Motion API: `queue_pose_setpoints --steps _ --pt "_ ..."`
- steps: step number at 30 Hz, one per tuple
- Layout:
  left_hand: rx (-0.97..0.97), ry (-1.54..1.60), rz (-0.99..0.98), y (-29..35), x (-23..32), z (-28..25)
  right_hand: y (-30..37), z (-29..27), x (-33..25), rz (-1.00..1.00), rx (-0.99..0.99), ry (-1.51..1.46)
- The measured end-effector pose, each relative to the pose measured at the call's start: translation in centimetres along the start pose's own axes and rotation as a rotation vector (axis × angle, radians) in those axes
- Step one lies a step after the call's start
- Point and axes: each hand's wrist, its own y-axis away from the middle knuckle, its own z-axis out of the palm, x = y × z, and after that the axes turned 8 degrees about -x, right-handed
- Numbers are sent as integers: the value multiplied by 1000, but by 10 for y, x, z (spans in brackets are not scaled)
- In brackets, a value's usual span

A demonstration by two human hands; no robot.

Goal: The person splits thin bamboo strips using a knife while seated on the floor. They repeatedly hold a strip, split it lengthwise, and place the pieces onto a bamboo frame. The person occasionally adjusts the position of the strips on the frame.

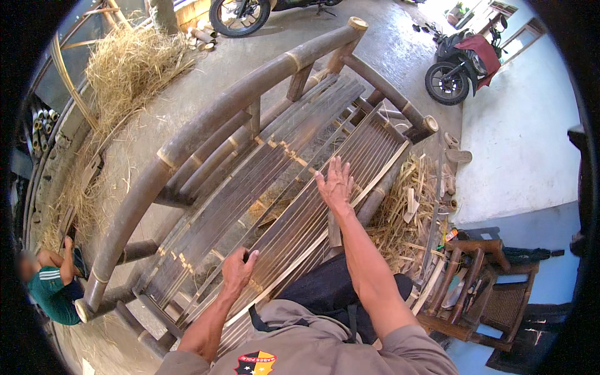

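Note:
A long bench of thick brown bamboo poles [231, 81] lies slantwise before me, its seat made of narrow dark bamboo slats [206, 234]. A lengthwise gap parts the slats, with pale cross pieces showing in it. My right hand [337, 185] rests with fingers spread on the near slats, toward the bench's far right end. My left hand [237, 270] is curled closed over the near slats, lower left. A small dark tip shows by its fingers; what it belongs to is hidden. A pale bamboo strip [301, 257] runs along the near edge.
Bamboo shavings [403, 215] are heaped right of the bench, beside a small bamboo chair [475, 287] with tools on it. More straw-like shavings [134, 69] lie far left. A person [56, 281] in green sits at the left. Two motorbikes [465, 65] stand farther back.

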Motion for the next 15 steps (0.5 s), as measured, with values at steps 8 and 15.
queue_pose_setpoints --steps 8,15 --pt "-5 -39 -12 0 4 -4 -18 -7 0 61 -329 52" --pt "-23 -38 -42 2 8 -7 -19 -4 -2 70 -353 -16"
